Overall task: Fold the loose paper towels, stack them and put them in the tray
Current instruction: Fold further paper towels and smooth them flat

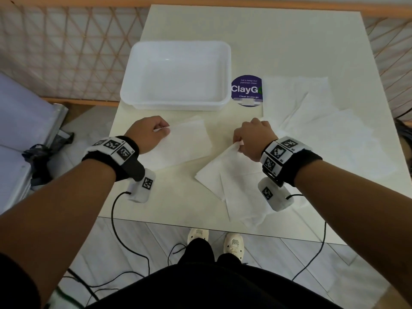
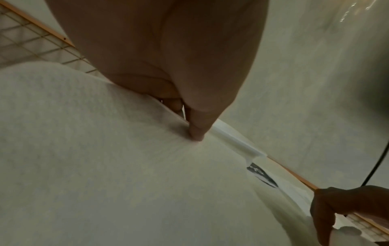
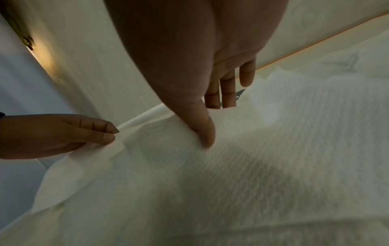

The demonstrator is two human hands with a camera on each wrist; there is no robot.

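**Folding barely begun, tray still bare**

White tabletop (image 1: pixel 289 41) fills the scene, bordered by a lattice fence, with a white plastic tray (image 1: pixel 133 70) standing near its middle. Nothing lies in the tray, so by the look of it none of the stacking or loading is done.

Just in front of the tray lies a flat sheet (image 1: pixel 185 143), apparently folded once, though the layers cannot be told for certain. The left hand (image 1: pixel 148 132) pinches that sheet's far left corner between thumb and fingertip; the left wrist view shows the thumb (image 2: pixel 197 129) pressing down on the paper edge.

To the right of that sheet, nearer the table edge than the tray, a second towel (image 1: pixel 234 188) lies creased and partly doubled over. The right hand (image 1: pixel 252 139) grasps its upper corner, lifted slightly off the table; the right wrist view shows the thumb on top of the paper with the other fingers reaching beyond it.

Right of the tray, past a round purple sticker (image 1: pixel 246 90), several loose towels (image 1: pixel 312 112) lie overlapping and unfolded.

Judged from this, most of the work remains: finishing these two folds, folding the loose pile, stacking, and moving everything into the tray.
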